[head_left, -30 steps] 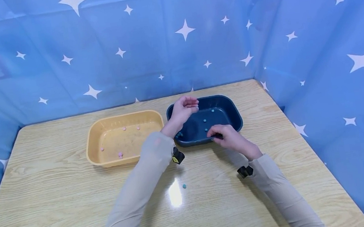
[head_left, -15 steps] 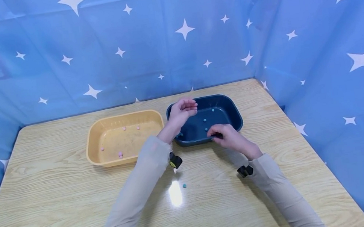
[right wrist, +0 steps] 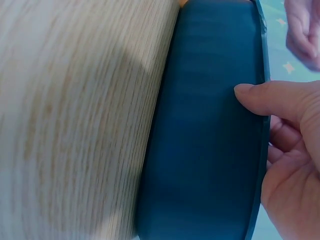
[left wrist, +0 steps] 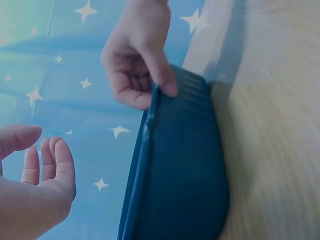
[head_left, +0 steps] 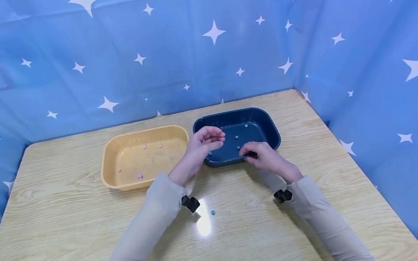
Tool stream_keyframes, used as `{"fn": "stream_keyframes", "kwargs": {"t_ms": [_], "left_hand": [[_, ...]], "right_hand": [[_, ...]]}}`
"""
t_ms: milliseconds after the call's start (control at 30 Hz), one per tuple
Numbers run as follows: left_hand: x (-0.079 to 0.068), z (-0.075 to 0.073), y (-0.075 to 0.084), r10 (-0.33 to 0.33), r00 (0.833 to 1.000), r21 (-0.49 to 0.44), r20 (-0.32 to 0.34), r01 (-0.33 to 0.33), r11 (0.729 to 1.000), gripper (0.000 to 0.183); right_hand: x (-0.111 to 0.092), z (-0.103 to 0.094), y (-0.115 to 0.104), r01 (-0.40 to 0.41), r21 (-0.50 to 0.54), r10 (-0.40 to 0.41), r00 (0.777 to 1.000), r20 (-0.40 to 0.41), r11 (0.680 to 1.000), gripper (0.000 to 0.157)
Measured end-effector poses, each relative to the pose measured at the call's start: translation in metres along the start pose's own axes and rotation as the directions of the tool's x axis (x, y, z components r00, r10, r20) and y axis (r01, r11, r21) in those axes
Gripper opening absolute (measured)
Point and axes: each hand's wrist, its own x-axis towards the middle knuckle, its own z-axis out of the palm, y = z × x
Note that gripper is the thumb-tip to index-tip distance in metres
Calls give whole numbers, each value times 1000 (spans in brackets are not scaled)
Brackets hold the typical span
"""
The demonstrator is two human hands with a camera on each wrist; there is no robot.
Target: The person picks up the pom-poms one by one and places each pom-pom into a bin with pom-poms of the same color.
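Observation:
My right hand [head_left: 265, 157] grips the near rim of a dark blue plastic tray [head_left: 254, 139]. In the right wrist view the thumb [right wrist: 250, 97] lies on the tray's outer wall [right wrist: 205, 130], with the other fingers behind the rim. Over the tray's left end hovers my left hand [head_left: 201, 146]. Its fingers are loosely bent, and the left wrist view shows nothing between thumb and fingertips [left wrist: 64, 160]. Several small teal pellets [head_left: 237, 137] lie inside the tray; the left hand covers part of that end.
Left of the blue tray stands a yellow tray [head_left: 146, 160] holding several small pink pellets [head_left: 139, 176]. One teal pellet [head_left: 213, 212] lies on the wooden table [head_left: 253, 238] nearer the front. A blue star-patterned curtain [head_left: 167, 48] hangs behind and beside the table.
My left hand has drawn back toward the front and slightly left, over the blue tray's near left edge. The right hand has kept its grip on the rim, and the trays look unmoved.

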Motion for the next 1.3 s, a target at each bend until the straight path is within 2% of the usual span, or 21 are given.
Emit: {"fn": "stream_keyframes", "kwargs": {"t_ms": [400, 533, 700, 867, 1000, 1300], "left_hand": [[-38, -6, -13, -22, 995, 74, 96, 15, 997, 22], [-48, -7, -19, -18, 990, 115, 136, 2, 993, 24], [-59, -7, -25, -41, 985, 140, 166, 18, 990, 28], [-69, -8, -36, -47, 971, 175, 234, 6, 985, 30], [-74, -8, -47, -82, 956, 181, 283, 31, 983, 31], [-86, -10, -63, -130, 933, 219, 337, 57, 974, 33]], "right_hand": [[0, 1, 0, 35, -18, -36, 999, -21, 999, 17], [1, 1, -1, 27, -24, -27, 999, -18, 999, 17], [0, 0, -1, 13, -21, -13, 1000, -8, 1000, 17], [0, 0, 0, 22, -24, -22, 1000, -8, 999, 18], [0, 0, 0, 39, -29, -40, 999, -13, 999, 19], [-1, 2, 1, 39, -18, -39, 999, -18, 999, 20]]}}
